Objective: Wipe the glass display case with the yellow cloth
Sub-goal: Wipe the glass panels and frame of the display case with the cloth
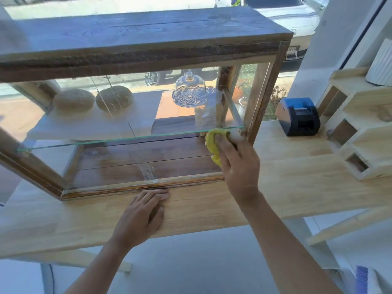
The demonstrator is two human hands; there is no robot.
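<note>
The left hand (144, 215) lies flat on the bench (286, 172), palm down, with its fingers (158, 195) together and holding nothing. Their tips touch, or nearly touch, the bottom wooden rail of the case (148, 45), about at the middle of its length. This hand seems to steady the person, not to wipe.

The case stands on the bench just beyond these fingers. Its long axis runs from left to right, across the view. Inside it, a glass shelf (106, 141) runs the same way, from the left post to the right post.

The right hand (235, 155) is at the right end of the case, close to the right post. Its fingers are clamped on the cloth (212, 145), which is bunched under the palm and pressed at the right end of the shelf's front edge. I cannot tell if a front pane stands between the cloth and the shelf.

So almost all the glass lies to the left of the right fingers, along the long axis. In my judgement, the next stroke must go leftward along this edge, and the right hand is the nearer one for it.
</note>
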